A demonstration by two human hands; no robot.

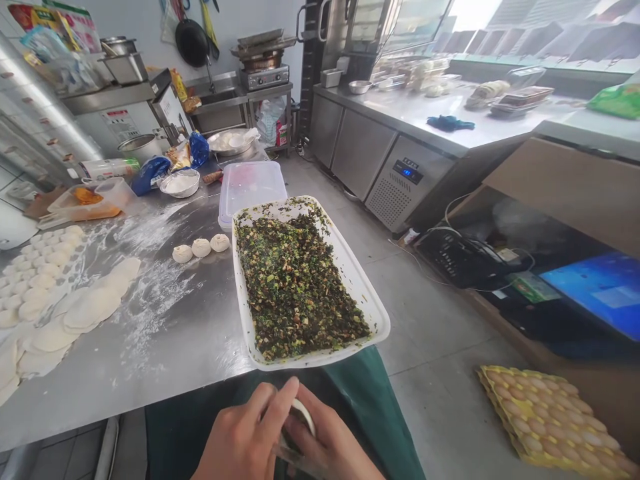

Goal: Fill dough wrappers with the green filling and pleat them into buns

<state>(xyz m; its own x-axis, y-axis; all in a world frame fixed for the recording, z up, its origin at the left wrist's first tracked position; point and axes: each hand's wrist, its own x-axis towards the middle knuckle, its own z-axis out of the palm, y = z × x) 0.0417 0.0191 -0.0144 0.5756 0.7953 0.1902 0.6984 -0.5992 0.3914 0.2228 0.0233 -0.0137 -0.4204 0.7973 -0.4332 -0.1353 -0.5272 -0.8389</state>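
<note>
My left hand (pixel 245 437) and right hand (pixel 333 447) were together just below the bench's near edge, over my green apron (pixel 385 407), both closed around one pale round dough wrapper (pixel 303 409). The left fingers lay across its top and the right palm cupped it from beneath. Only a rim of it showed between them. Something shiny lay under the hands; I could not tell what it was. Straight ahead of this grip, and close, sat the white tray (pixel 371 301) of chopped green filling (pixel 295 287), at the bench's near right corner with its near end jutting past the edge. Its long axis ran away from me, leaning slightly left at the far end. Its near short side lay about equally close to both hands, the right a shade nearer. Further left on the floured bench (pixel 195 327) were three dough balls (pixel 201 248), and flattened wrappers (pixel 90 307) toward the left edge. A clear lidded box (pixel 253 187) touched the tray's far end. The steel cabinet's blue display (pixel 407 171) and the labels on the far machine were too small to read.
</note>
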